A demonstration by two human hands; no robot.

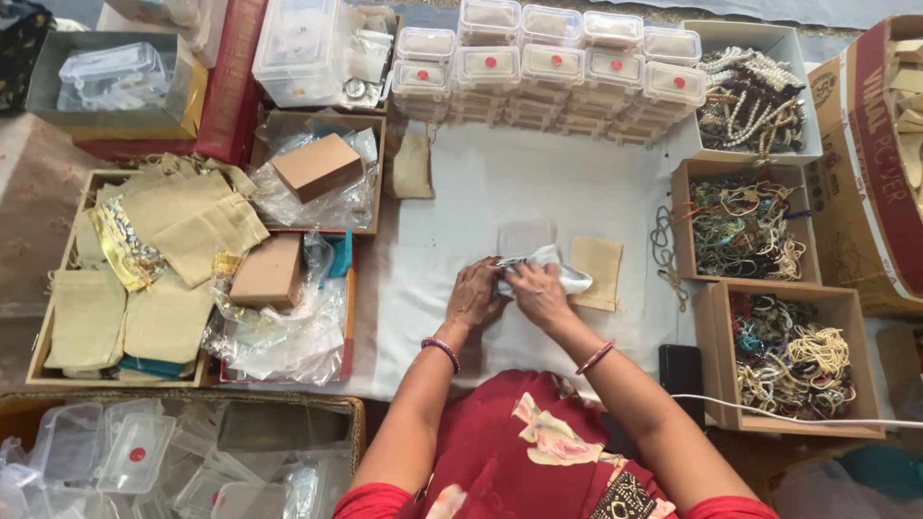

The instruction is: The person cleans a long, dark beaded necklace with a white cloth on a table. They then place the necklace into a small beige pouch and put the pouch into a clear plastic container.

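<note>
White crumpled tissue wrapping (558, 274) lies mid-sheet on the pale cloth-covered floor (481, 183), pinched between the left hand (473, 296) and right hand (538, 293), whose fingers should, I judge, press folds flat beside the beige fabric pouch (598, 272).

Red floral garment (538, 452), short red sleeves, bangle on each wrist

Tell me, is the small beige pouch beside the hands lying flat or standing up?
Flat: the beige pouch lies spread on the white cloth, beside the right hand.
</note>
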